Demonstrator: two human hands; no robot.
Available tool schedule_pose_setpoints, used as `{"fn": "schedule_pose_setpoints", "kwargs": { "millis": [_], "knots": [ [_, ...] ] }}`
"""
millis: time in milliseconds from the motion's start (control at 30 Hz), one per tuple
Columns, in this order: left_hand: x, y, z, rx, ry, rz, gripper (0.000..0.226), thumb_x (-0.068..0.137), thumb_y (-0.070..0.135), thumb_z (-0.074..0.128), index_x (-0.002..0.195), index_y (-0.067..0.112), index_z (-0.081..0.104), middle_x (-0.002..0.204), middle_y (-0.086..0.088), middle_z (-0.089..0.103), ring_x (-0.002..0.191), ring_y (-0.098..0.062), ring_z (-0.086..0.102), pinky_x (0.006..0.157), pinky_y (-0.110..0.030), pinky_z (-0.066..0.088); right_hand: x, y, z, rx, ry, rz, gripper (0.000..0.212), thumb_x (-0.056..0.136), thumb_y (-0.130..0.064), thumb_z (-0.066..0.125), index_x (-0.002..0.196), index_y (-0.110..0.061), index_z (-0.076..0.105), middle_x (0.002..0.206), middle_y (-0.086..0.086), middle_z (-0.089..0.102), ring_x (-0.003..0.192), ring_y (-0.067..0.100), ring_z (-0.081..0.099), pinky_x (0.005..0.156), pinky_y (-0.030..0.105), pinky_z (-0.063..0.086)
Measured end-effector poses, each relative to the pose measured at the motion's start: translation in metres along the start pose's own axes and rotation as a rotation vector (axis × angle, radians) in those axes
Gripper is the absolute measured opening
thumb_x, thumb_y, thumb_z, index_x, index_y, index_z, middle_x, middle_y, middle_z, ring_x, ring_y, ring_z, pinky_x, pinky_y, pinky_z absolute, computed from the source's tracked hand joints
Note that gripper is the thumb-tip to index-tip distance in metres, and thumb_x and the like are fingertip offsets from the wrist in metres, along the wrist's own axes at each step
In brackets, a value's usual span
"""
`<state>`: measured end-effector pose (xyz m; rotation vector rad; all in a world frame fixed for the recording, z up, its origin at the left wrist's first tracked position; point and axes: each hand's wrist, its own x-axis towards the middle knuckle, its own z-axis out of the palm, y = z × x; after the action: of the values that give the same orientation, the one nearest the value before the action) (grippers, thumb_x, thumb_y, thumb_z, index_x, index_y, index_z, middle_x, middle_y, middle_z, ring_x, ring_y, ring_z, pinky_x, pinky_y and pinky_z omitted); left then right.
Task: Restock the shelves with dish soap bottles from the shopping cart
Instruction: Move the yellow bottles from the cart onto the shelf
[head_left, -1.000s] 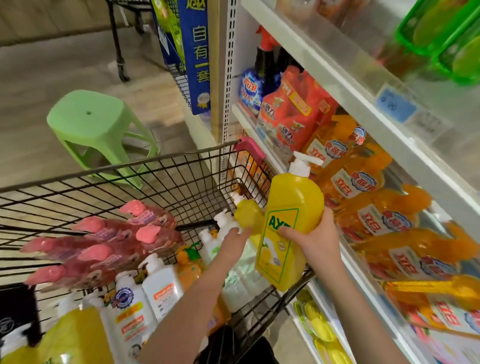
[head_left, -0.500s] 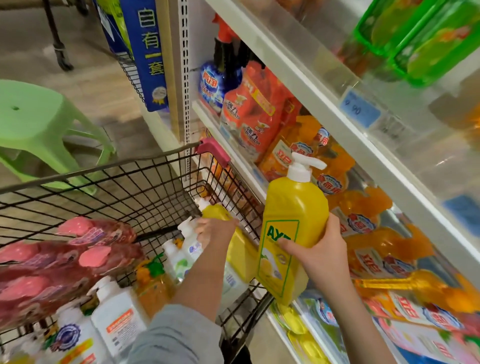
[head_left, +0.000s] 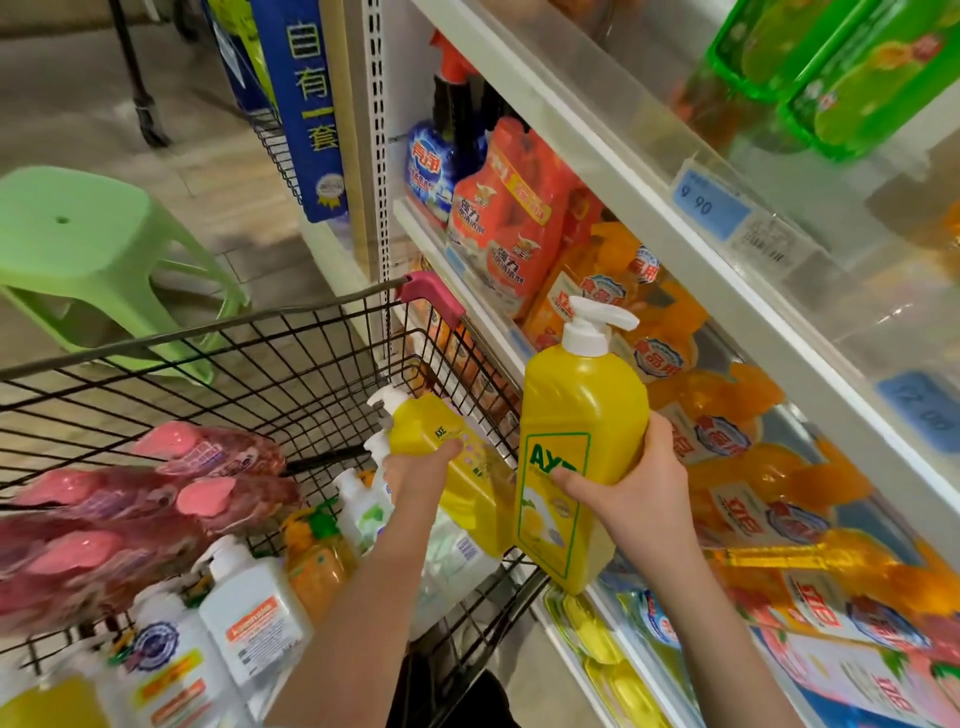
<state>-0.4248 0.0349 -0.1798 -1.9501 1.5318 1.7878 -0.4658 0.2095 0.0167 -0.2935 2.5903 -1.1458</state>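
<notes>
The right hand (head_left: 634, 483) curls round the lower half of a yellow, white-pumped AXE dish soap bottle (head_left: 576, 410), held upright between the shopping cart (head_left: 260, 374) and the shelf (head_left: 493, 325) of orange bottles (head_left: 727, 431), while the left hand (head_left: 415, 467) grips a second yellow bottle (head_left: 431, 428) inside the cart.

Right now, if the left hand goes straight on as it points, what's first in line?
The left hand grips a yellow bottle; past that, probably the cart's wire wall, though depth is unclear.

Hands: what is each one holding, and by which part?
Right hand grips the upright yellow bottle around its middle; left hand grips a second yellow bottle by its body.
</notes>
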Motion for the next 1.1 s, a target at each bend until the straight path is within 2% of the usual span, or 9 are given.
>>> {"fn": "schedule_pose_setpoints", "kwargs": {
  "millis": [100,233,300,400,500,633,800,1000,1100],
  "knots": [
    [-0.019,0.001,-0.018,-0.025,0.054,0.086,0.09,0.061,0.043,0.085,0.125,-0.001,0.038,0.114,-0.013,0.056,0.101,-0.032,0.059,0.073,-0.037,0.049,-0.002,-0.001,-0.002,-0.006,-0.014,-0.013,0.087,0.063,-0.027,0.087,0.131,-0.017,0.035,0.111,-0.009,0.044,0.099,0.011,0.046,0.078,0.028,0.038],
    [-0.053,0.012,-0.057,0.049,0.102,0.355,0.072,0.06,0.04,0.086,0.11,0.016,0.04,0.104,-0.004,0.056,0.095,-0.027,0.06,0.073,-0.038,0.051,-0.005,0.0,-0.004,-0.003,-0.015,-0.017,0.089,0.061,-0.027,0.088,0.132,-0.017,0.035,0.111,-0.007,0.046,0.1,0.014,0.048,0.08,0.03,0.041],
    [-0.073,0.015,-0.076,0.143,0.115,0.512,0.075,0.057,0.041,0.086,0.112,0.021,0.04,0.108,-0.002,0.054,0.098,-0.024,0.057,0.078,-0.04,0.052,-0.008,0.0,-0.006,0.005,-0.02,-0.029,0.088,0.061,-0.026,0.088,0.131,-0.016,0.035,0.11,-0.006,0.047,0.099,0.015,0.048,0.08,0.031,0.042],
    [-0.106,0.015,-0.1,0.316,0.174,0.719,0.094,0.056,0.042,0.087,0.132,0.015,0.039,0.122,-0.003,0.048,0.116,-0.023,0.044,0.092,-0.037,0.042,-0.016,-0.001,-0.009,0.022,-0.037,-0.052,0.087,0.062,-0.025,0.088,0.131,-0.015,0.035,0.109,-0.005,0.048,0.098,0.016,0.049,0.079,0.031,0.042],
    [-0.143,0.008,-0.12,0.396,0.247,0.856,0.096,0.058,0.039,0.087,0.135,0.008,0.039,0.124,-0.009,0.046,0.119,-0.027,0.038,0.098,-0.037,0.034,-0.027,0.001,-0.014,0.045,-0.054,-0.084,0.087,0.062,-0.025,0.087,0.132,-0.018,0.034,0.11,-0.005,0.048,0.098,0.016,0.048,0.077,0.031,0.041],
    [-0.184,-0.009,-0.143,0.431,0.318,0.933,0.094,0.056,0.029,0.089,0.133,0.006,0.04,0.122,-0.011,0.046,0.116,-0.028,0.039,0.094,-0.038,0.035,-0.048,0.006,-0.023,0.142,-0.085,-0.139,0.088,0.062,-0.02,0.087,0.132,-0.022,0.034,0.111,-0.008,0.048,0.098,0.013,0.049,0.076,0.027,0.039],
    [-0.226,-0.038,-0.154,0.347,0.373,0.96,0.095,0.054,0.026,0.09,0.132,0.01,0.039,0.12,-0.007,0.045,0.114,-0.027,0.041,0.089,-0.037,0.038,-0.081,0.019,-0.041,0.182,-0.115,-0.189,0.087,0.063,-0.019,0.087,0.131,-0.022,0.033,0.111,-0.009,0.044,0.1,0.011,0.045,0.079,0.026,0.036],
    [-0.267,-0.062,-0.16,0.31,0.321,1.078,0.096,0.05,0.024,0.092,0.131,0.013,0.041,0.115,0.004,0.042,0.114,-0.024,0.044,0.09,-0.038,0.04,-0.138,0.051,-0.065,0.209,-0.029,-0.153,0.084,0.062,-0.018,0.087,0.123,-0.029,0.032,0.109,-0.01,0.043,0.1,0.012,0.045,0.079,0.028,0.037],
    [-0.286,-0.07,-0.163,0.306,0.224,1.145,0.093,0.045,0.029,0.092,0.123,0.024,0.043,0.117,0.0,0.051,0.11,-0.025,0.05,0.09,-0.047,0.045,-0.174,0.075,-0.073,0.19,0.065,-0.077,0.089,0.062,-0.019,0.087,0.132,-0.024,0.033,0.111,-0.008,0.044,0.101,0.014,0.046,0.078,0.026,0.035]
  ]
}}
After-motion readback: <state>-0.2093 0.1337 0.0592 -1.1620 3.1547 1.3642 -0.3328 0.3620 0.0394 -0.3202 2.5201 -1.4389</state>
